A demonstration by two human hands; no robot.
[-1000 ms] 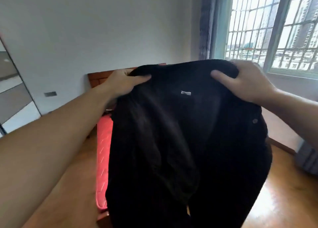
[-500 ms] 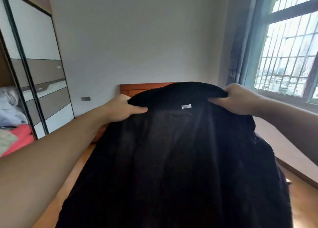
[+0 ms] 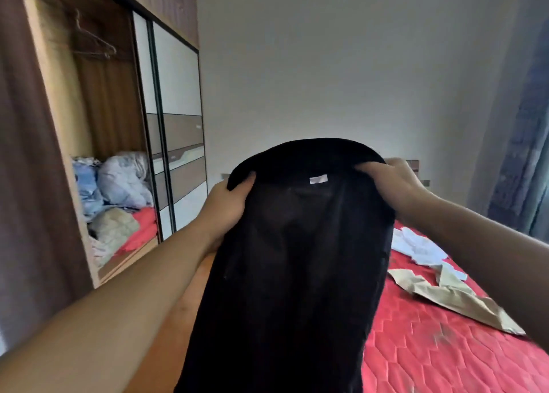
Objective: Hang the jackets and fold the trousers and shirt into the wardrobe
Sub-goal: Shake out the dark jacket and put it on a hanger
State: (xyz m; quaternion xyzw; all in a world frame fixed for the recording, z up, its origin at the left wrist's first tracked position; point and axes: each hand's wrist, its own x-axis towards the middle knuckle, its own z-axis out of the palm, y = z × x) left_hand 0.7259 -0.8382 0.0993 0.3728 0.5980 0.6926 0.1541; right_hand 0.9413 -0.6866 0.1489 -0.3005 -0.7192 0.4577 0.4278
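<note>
Hanging is the step in hand: left hand (image 3: 227, 207) and right hand (image 3: 392, 181) clamp the black jacket (image 3: 297, 259) by its collar, held aloft beside the bed (image 3: 445, 348); next it needs a hanger (image 3: 95, 43) (inside the open wardrobe (image 3: 53, 101)).

One head-worn view looks forward and slightly down, close behind the held black jacket (image 3: 297, 259); wardrobe (image 3: 98, 119) to the jacket's left; bed (image 3: 445, 342) to its right.

Left hand (image 3: 225, 205), right hand (image 3: 392, 181): bare, short plain nails. Both forearms bare up to frame edge; sleeves out of view.
</note>
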